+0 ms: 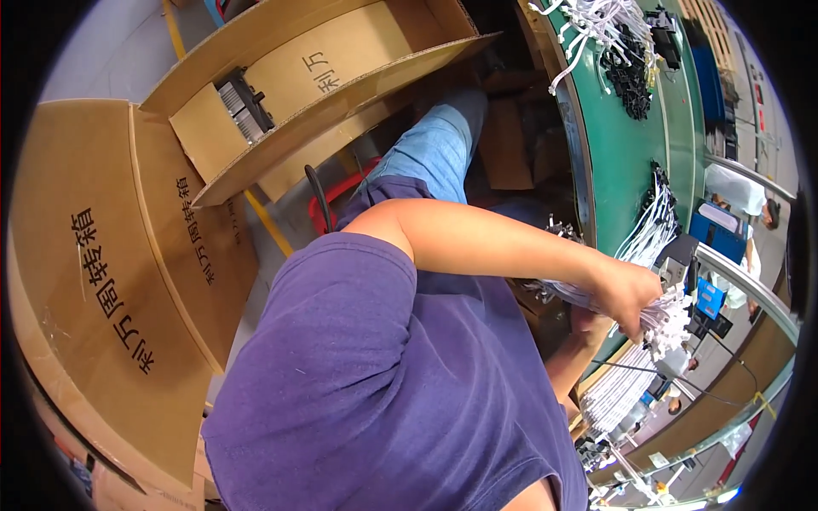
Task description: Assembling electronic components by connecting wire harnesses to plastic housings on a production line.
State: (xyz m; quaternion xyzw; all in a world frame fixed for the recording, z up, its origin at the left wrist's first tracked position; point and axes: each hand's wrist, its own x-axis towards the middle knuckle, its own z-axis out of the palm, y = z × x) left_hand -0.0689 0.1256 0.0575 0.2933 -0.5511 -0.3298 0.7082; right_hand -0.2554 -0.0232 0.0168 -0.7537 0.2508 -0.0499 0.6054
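My left hand (626, 294) is closed around a thick bundle of white cables (653, 317), whose white connector ends (677, 311) fan out past the fingers. The other end of the bundle trails back under my left forearm toward the table's near edge. Just below, my right hand (590, 324) is closed at the same bundle, its fingers partly hidden by the left hand and the cables. Beside the hands, another group of white cables (652, 226) with black ends lies on the green table (613, 162).
More white cables (601, 25) and black connectors (629, 81) lie at the table's far end. A row of white cables (615, 396) sits near my right forearm. Large open cardboard boxes (111, 289) stand to my left, one holding a black-framed part (245, 106). A metal rail (750, 281) borders the table.
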